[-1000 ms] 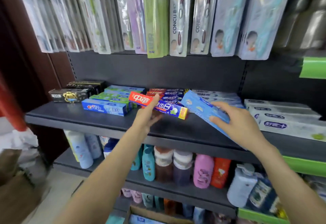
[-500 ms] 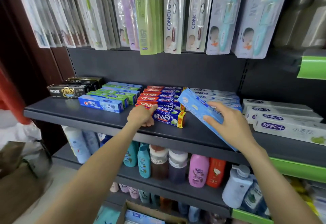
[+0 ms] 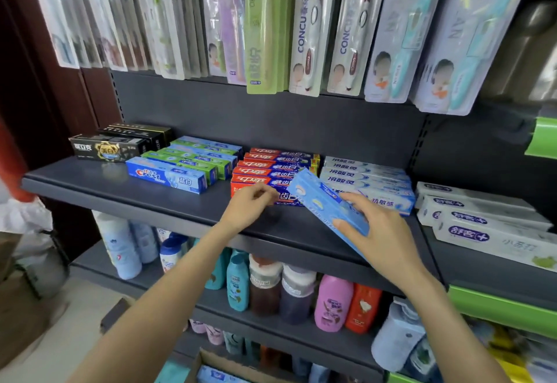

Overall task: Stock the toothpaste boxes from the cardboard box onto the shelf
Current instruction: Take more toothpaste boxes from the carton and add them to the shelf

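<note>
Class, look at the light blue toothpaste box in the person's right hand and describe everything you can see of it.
The light blue toothpaste box is a long, slim carton, seemingly glossy card, with pale printed shapes. It is closed and tilted, far end raised over the red and blue boxes. The right hand grips its near end, fingers curled across the top. Its lower end is hidden behind the hand.

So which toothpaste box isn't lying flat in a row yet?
The light blue box gripped by the right hand: it is tilted over the shelf, while the others lie flat in rows.
</note>
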Tool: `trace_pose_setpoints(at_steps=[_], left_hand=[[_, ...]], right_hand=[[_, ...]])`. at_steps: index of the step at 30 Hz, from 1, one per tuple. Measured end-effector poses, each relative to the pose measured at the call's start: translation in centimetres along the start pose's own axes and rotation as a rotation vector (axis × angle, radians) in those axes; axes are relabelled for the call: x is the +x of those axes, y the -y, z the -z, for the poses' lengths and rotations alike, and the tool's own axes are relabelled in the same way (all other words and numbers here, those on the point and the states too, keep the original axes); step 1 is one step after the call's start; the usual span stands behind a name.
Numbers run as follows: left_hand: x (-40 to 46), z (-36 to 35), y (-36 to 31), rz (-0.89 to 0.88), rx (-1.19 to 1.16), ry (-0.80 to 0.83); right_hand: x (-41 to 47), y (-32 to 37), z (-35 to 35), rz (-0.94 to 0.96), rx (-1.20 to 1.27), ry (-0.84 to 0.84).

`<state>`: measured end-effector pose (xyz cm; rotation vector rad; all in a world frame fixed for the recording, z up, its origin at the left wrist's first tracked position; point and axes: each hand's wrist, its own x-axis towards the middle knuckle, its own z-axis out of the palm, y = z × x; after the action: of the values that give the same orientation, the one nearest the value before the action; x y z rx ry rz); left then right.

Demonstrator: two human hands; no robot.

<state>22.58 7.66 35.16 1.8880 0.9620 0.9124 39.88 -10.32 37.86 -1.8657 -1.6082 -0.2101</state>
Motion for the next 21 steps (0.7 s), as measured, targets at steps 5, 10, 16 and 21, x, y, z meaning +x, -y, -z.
trace_pose_setpoints(at_steps=[5, 10, 16, 21], left_hand=[[-4.9, 6.9, -1.2, 0.049, -0.541, 0.198], [-5.3, 15.1, 1.6, -0.029, -0.230, 0.261], [-4.5, 24.8, 7.9, -0.569, 0.231, -0.057], [-3.1, 30.4, 11.6, -0.692, 0.243, -0.064]], right_hand=[[0.9, 5.4, -2.2, 0.194, -0.159, -0.048], [3.6, 12.5, -8.1, 0.550, -0.375, -0.259], [7.7, 18.5, -15.0, 0.422, -0.354, -0.264], [9.9, 22.4, -17.7, 0.284, -0.285, -0.076]])
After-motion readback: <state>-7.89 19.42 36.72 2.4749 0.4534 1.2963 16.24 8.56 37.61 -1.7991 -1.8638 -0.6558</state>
